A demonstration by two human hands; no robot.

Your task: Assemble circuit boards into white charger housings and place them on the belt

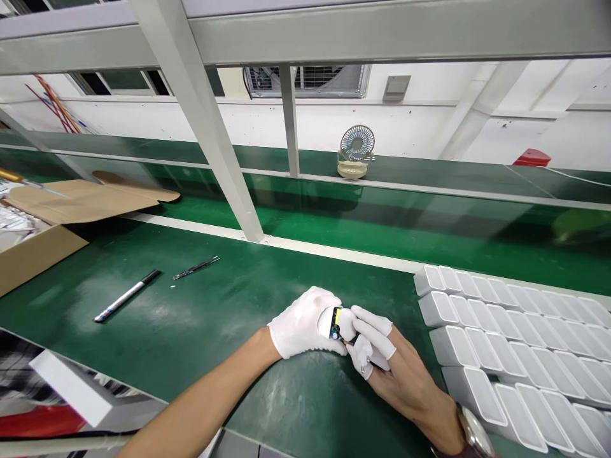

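Note:
My left hand [305,321], in a white glove, is closed around a small white casing with a circuit board [335,323] showing at its open end. My right hand [382,356] wears white finger cots and pinches the same casing from the right. Both hands rest on the green table [200,331] near its front edge. Rows of empty white casings [515,343] lie just to the right of my hands.
A black-and-silver marker [126,296] and dark tweezers [196,268] lie on the table to the left. An open cardboard box [52,222] stands at far left. A grey frame post [210,127] rises behind. A small desk fan [356,151] sits beyond the green conveyor.

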